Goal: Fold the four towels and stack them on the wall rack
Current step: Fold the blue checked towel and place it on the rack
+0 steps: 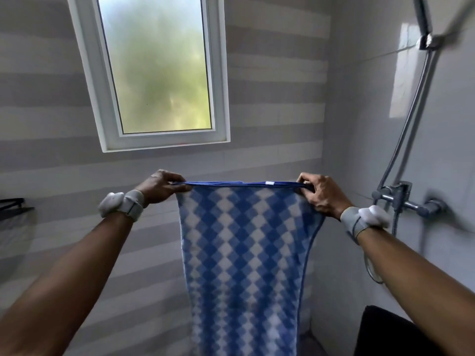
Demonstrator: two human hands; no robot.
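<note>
A blue and white checked towel (244, 253) with a dark blue hem hangs in front of me, doubled over so that its top edges lie together. My left hand (162, 186) pinches the top left corner. My right hand (321, 194) pinches the top right corner. Both arms are stretched forward and the top edge is pulled taut between the hands. The towel's lower end runs out of the bottom of the view. A black wall rack (12, 206) shows only as a sliver at the left edge.
A frosted window (156, 65) is set in the striped tiled wall ahead. A chrome shower mixer (401, 199) with its hose and riser (424, 73) is mounted on the right wall. A dark object (380, 332) sits at the lower right.
</note>
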